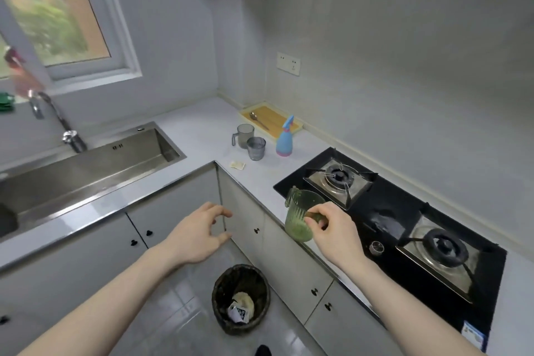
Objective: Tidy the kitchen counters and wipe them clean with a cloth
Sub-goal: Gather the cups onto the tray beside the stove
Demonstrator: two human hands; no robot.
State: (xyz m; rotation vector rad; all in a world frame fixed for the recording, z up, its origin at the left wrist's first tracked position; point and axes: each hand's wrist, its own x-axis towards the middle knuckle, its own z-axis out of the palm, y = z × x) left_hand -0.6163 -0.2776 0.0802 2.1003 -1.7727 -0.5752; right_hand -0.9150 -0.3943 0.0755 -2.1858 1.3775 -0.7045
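My right hand [332, 233] pinches the rim of a green translucent jug [299, 215], held tilted at the counter's front edge beside the hob. In front of the corner cabinet my left hand [202, 233] hovers empty with its fingers spread. Two grey cups [250, 140] stand together on the white counter [202, 130], with a blue spray bottle [284, 139] to their right. A small scrap of paper [237, 165] lies near the counter's inner corner. No cloth is visible.
A black two-burner gas hob [390, 211] fills the right counter. A yellow tray [270, 118] with a spoon sits in the back corner. A steel sink [86, 170] with tap is at left. A dark bin [241, 299] holding rubbish stands on the floor below.
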